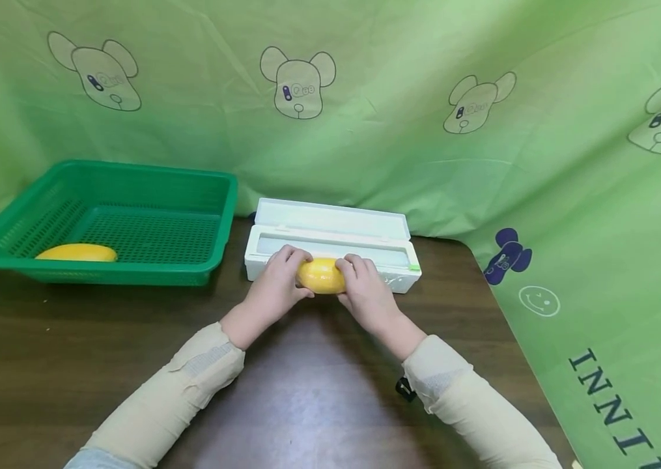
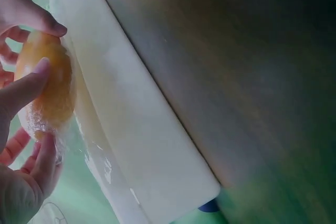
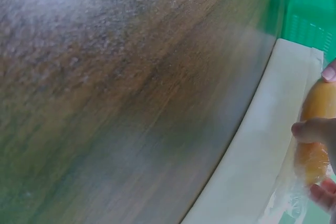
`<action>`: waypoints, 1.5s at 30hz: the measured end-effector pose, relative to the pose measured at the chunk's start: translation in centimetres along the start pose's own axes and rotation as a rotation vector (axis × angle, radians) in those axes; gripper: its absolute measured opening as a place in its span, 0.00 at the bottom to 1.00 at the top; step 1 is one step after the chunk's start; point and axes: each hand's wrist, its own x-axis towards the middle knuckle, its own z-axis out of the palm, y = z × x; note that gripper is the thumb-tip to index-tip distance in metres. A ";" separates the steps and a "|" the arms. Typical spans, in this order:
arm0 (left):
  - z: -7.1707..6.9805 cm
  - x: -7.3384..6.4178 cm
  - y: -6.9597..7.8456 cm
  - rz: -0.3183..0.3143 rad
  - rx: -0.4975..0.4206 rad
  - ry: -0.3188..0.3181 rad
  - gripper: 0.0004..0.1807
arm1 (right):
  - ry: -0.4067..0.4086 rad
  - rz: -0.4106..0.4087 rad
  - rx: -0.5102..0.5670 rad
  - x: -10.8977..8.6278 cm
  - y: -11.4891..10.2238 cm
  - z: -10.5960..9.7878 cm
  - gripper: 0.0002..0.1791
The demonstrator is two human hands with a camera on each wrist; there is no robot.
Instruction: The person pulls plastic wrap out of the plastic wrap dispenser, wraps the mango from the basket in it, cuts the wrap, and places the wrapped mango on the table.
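Observation:
Both hands hold a yellow oval fruit that looks like a mango (image 1: 322,276), just above the front of a white cling film box (image 1: 333,218). My left hand (image 1: 274,285) grips its left end and my right hand (image 1: 370,293) its right end, thumbs on the near side and fingers over the top. Clear cling film (image 2: 39,121) clings shiny and wrinkled to the mango in the left wrist view. More loose film (image 3: 296,200) hangs by the fruit in the right wrist view. The box's lid stands raised at the back.
On the left of the brown table (image 1: 307,404) stands a green plastic basket (image 1: 131,272), with another yellow mango (image 1: 75,253) inside. A green curtain (image 1: 365,150) with printed bear heads closes off the back and right side. A small green piece (image 1: 415,267) sits on the box's right end.

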 end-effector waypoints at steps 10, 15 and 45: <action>-0.4 -0.1 -0.4 0.030 0.037 0.013 0.30 | 0.039 -0.068 0.033 0.1 0.4 -0.2 0.30; -0.4 -0.1 -0.4 -0.005 0.022 -0.047 0.29 | 0.010 -0.047 0.052 -0.4 0.3 -0.1 0.30; 0.4 0.7 -1.6 -0.063 0.153 -0.320 0.19 | -0.180 0.026 0.156 -0.9 1.1 1.0 0.32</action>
